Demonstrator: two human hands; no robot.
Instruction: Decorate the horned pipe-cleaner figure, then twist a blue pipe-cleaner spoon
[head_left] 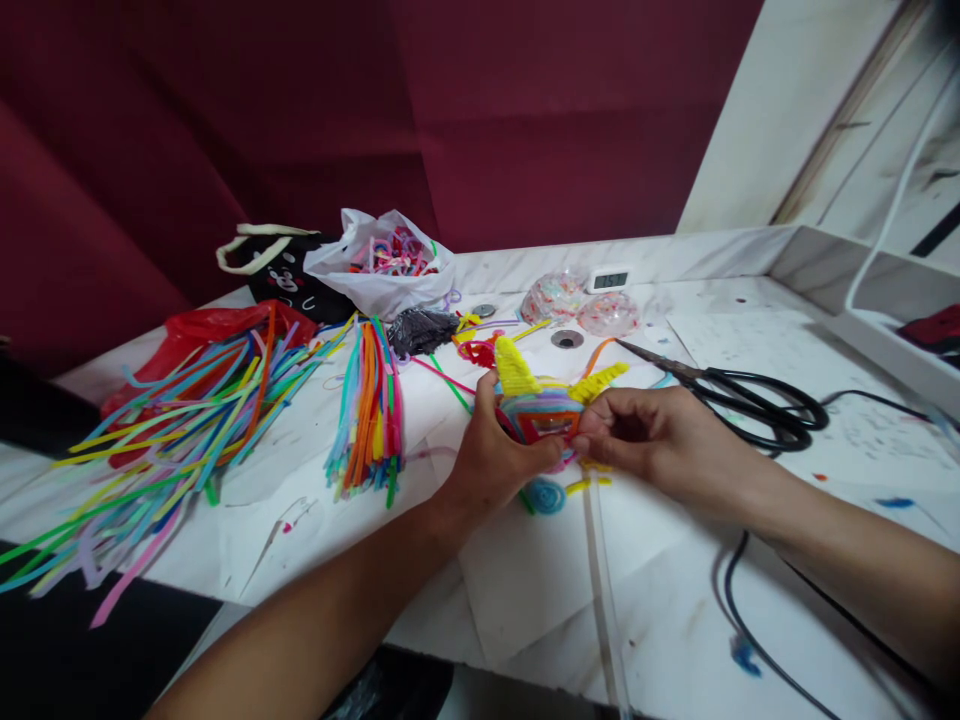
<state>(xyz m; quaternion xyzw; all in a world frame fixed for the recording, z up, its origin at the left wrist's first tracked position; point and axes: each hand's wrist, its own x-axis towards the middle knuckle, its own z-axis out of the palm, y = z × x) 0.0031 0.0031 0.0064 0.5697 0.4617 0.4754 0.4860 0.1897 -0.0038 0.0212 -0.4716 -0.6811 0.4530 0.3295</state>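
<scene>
Both my hands close on a small pipe-cleaner figure [541, 404], woven in many colours with two yellow points on top. My left hand [495, 455] grips its left side, thumb and fingers pinched round it. My right hand [652, 440] pinches its right side with curled fingers. The figure is held just above the white table [525, 590]. A coiled blue pipe cleaner [545, 495] lies on the table right below my hands.
A bundle of pipe cleaners [369, 415] lies left of my hands, a bigger spread [187, 420] farther left over a red bag [196, 330]. Black scissors [750, 400] lie to the right. A white plastic bag [382, 265], black bag [281, 270], clear balls [577, 305] and small clock [609, 279] stand behind.
</scene>
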